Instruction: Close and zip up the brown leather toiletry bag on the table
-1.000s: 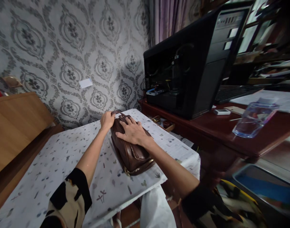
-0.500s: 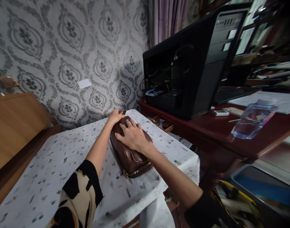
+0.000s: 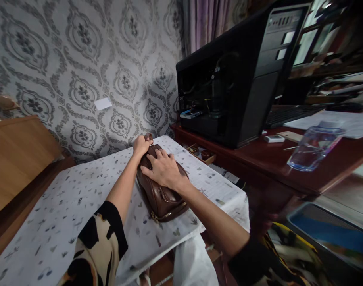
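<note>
Brown leather bag [image 3: 158,200] already down on tabletop [image 3: 92,190], left hand [image 3: 141,145] grip closed round its strap [image 3: 148,137], right hand [image 3: 164,170] spread flat on top, grasping nothing, zip [image 3: 167,215] closure unclear.

Taking the brown bag [image 3: 159,202] as the clock's centre and the patterned wall [image 3: 118,59] as twelve, I count one bag and two grips: one left grip [image 3: 141,146] at eleven, one right grip [image 3: 163,169] on top. Sleeves make two: one left sleeve [image 3: 93,246] near eight, one right sleeve [image 3: 252,258] near four. Surfaces make two: one cloth-covered surface [image 3: 95,194] beneath the bag, one dark red surface [image 3: 263,157] between two and three. I see one computer case [image 3: 243,91] at one, one keyboard [image 3: 291,116] at two, one clear bottle [image 3: 314,147] between two and three, one curtain [image 3: 206,22] between twelve and one, and one white card [image 3: 102,103] at eleven. The blurred clutter [image 3: 336,85] at two defies counting.
</note>
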The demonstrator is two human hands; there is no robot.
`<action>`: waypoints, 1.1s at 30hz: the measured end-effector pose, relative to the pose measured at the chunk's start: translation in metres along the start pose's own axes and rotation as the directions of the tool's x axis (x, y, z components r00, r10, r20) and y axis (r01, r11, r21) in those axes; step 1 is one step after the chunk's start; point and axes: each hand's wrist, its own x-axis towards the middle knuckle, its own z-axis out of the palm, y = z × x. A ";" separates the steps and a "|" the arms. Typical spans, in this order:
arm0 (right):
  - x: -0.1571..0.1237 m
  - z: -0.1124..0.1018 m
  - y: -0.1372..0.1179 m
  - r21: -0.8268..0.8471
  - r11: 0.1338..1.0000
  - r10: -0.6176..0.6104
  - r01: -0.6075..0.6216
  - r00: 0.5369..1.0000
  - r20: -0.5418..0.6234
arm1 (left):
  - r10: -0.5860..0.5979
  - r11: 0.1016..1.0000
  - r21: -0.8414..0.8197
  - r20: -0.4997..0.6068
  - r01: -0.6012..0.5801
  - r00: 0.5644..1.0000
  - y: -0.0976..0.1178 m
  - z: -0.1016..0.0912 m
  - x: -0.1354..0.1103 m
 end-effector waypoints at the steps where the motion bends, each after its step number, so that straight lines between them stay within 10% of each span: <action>1: 0.000 0.000 0.000 0.002 1.000 0.004 -0.004 1.000 0.002 | 0.014 1.000 -0.021 -0.001 -0.014 1.000 -0.001 0.000 -0.001; 14: -0.001 -0.002 -0.001 0.006 1.000 0.021 -0.021 0.999 0.035 | 0.147 0.978 -0.162 0.067 -0.134 0.987 -0.010 -0.006 -0.007; 33: 0.000 -0.004 0.000 0.040 0.999 0.011 -0.014 0.997 0.077 | 0.068 0.880 0.461 0.121 -0.117 0.990 -0.012 -0.053 -0.032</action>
